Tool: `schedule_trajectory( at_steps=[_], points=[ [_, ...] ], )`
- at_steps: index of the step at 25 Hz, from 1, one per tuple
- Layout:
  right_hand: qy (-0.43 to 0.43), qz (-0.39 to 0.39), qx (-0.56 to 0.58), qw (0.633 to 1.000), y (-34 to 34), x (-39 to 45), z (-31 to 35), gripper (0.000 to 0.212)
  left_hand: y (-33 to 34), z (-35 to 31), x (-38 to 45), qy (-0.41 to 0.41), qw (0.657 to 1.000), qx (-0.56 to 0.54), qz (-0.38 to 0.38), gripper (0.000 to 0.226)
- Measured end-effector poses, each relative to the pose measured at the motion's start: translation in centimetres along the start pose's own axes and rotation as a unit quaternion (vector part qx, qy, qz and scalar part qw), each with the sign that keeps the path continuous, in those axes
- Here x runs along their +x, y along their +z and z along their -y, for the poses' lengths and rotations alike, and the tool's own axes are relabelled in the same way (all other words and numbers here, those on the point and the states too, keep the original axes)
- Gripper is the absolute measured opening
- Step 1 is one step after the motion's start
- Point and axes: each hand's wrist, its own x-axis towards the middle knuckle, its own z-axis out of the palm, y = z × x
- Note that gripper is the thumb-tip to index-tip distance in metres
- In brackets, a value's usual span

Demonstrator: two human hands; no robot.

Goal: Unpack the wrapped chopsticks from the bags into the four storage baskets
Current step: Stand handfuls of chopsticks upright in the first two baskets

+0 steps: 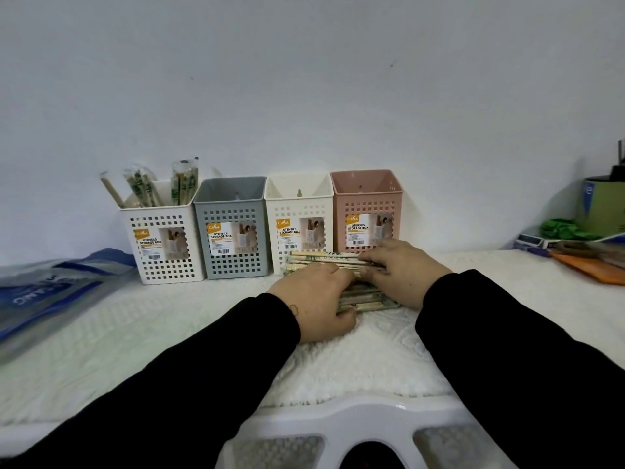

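Observation:
Four perforated storage baskets stand in a row against the wall: a white basket (165, 245) at the left with several wrapped chopsticks (148, 187) upright in it, then a grey basket (233, 231), a cream basket (299, 228) and a pink basket (367, 211), these three with nothing visible inside. A pile of wrapped chopsticks (321, 258) lies on the white cloth in front of the cream and pink baskets. My left hand (314, 299) rests on the pile's near side with fingers curled over it. My right hand (402, 269) closes on sticks at the pile's right end.
A blue and clear plastic bag (50, 289) lies flat at the left. At the right edge are a green container (605, 204), green crumpled material (561, 230), an orange flat item (592, 265) and a small box. A white plastic frame (338, 424) runs along the near edge.

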Motion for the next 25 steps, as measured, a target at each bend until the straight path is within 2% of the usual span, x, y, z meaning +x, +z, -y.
schedule_trajectory(
  at_steps=[5, 9, 13, 17, 20, 23, 25],
  points=[
    [0.001, 0.015, 0.004, 1.000, -0.2, -0.1, 0.0, 0.046, -0.7, -0.4, 0.1, -0.024, 0.999, 0.002, 0.031, 0.034],
    [-0.001, 0.032, 0.052, 0.998, -0.6, 0.1, 0.1, 0.045, -1.8, -0.4, 0.4, -0.029, 0.997, 0.018, 0.075, 0.024],
    [-0.031, 0.066, -0.087, 0.994, -1.7, 0.8, 1.5, 0.033, -2.7, -0.5, 0.0, 0.010, 0.990, 0.110, 0.092, 0.029],
    [-0.029, 0.120, -0.173, 0.977, -2.4, 1.0, 3.1, 0.030, -2.9, 0.9, -2.0, -0.014, 0.991, 0.108, 0.080, 0.026],
    [-0.035, 0.120, -0.242, 0.962, -1.7, 0.9, 3.7, 0.031, -3.1, 3.4, -4.5, -0.048, 0.989, 0.110, 0.082, 0.019],
    [-0.005, 0.113, -0.193, 0.975, -1.9, 0.9, 3.9, 0.033, -3.7, 6.1, -7.2, -0.098, 0.991, 0.071, 0.049, 0.011],
    [0.017, 0.090, -0.128, 0.988, -3.0, 1.1, 4.7, 0.023, -4.3, 7.7, -8.7, -0.147, 0.989, 0.009, -0.001, 0.012]
  ],
)
